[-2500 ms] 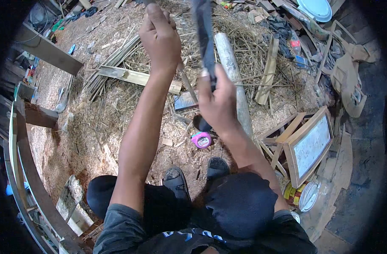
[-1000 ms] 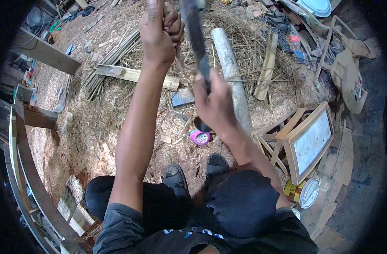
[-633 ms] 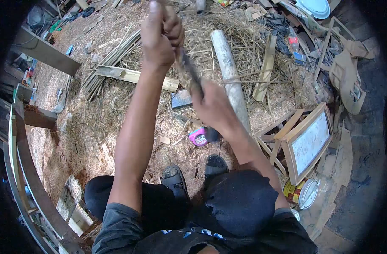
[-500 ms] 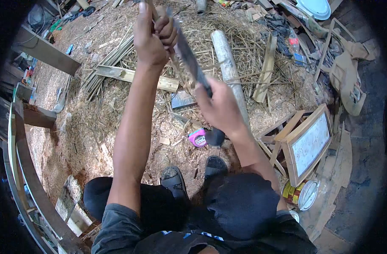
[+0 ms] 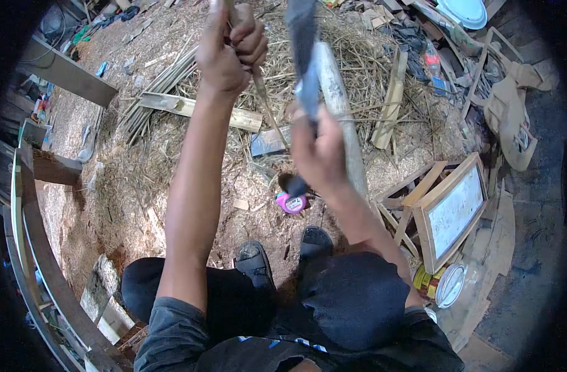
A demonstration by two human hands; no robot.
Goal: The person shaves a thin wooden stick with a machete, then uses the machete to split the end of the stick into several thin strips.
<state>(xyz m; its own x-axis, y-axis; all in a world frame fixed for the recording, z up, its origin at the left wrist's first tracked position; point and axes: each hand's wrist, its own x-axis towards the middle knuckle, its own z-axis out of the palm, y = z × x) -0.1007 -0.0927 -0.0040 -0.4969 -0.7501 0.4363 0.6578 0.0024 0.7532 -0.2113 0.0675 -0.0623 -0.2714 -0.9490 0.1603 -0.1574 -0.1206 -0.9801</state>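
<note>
Blade (image 5: 302, 46) blurred in right hand (image 5: 321, 147), left hand (image 5: 227, 56) around top-cropped stick (image 5: 268, 106).

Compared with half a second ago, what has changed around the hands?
The dark blade in the right hand has swung rightward, away from the left hand; it slanted toward that hand before and now points nearly straight up the picture. Nothing was newly grasped or let go: the left hand still grips the thin strip. The pink tape measure stayed on the ground.

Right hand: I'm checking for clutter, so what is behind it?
A pale pole lies partly behind the right hand and forearm; its upper length shows, but whatever is directly behind them is covered.
</note>
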